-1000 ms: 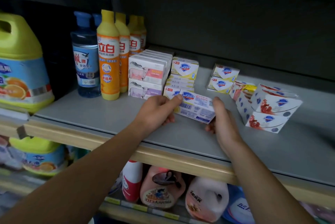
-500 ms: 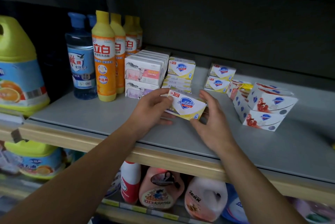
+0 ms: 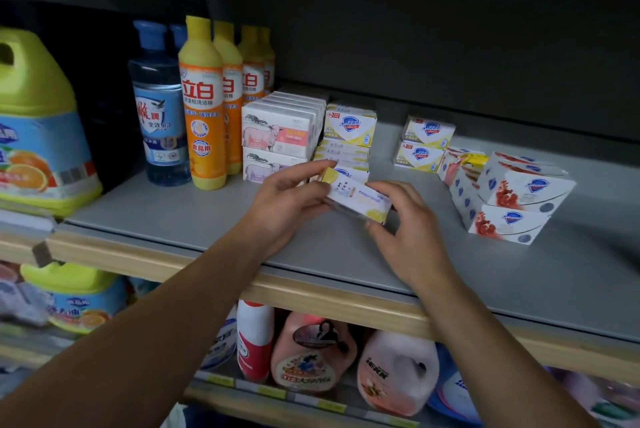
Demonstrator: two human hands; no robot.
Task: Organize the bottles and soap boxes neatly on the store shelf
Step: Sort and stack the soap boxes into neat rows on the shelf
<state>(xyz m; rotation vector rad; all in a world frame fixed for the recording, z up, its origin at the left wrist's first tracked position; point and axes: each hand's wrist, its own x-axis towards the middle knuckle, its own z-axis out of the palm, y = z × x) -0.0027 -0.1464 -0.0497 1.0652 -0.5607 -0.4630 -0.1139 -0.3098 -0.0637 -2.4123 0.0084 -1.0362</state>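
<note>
Both hands hold one small soap box [image 3: 358,197] in the middle of the frame. Left hand [image 3: 289,200] has its fingers and thumb curled round the left end of it. Right hand [image 3: 405,230] pinches the right end, near the yellow corner. The box is tipped, with one long side facing up, and it looks lifted just off the gray shelf [image 3: 173,216].

Right behind the box, a little higher in the frame, sits a stack of yellow soap boxes [image 3: 348,136]. To the left of that stack are the pink soap boxes [image 3: 277,136], then the orange bottles [image 3: 204,105] and a blue bottle [image 3: 157,105] at the upper left. On the right side of the frame two more yellow boxes [image 3: 424,143] sit by themselves, and some red and white boxes [image 3: 509,199] lean in a messy pile.

The held box most likely belongs with the yellow stack. To do it well, turn the box so its picture side faces out like the top one. Keep it flat and level. Set it down softly so the stack does not wobble. Line up its edges with the boxes beside it, then let go with one hand at a time. The messy pile on the right still needs fixing.
</note>
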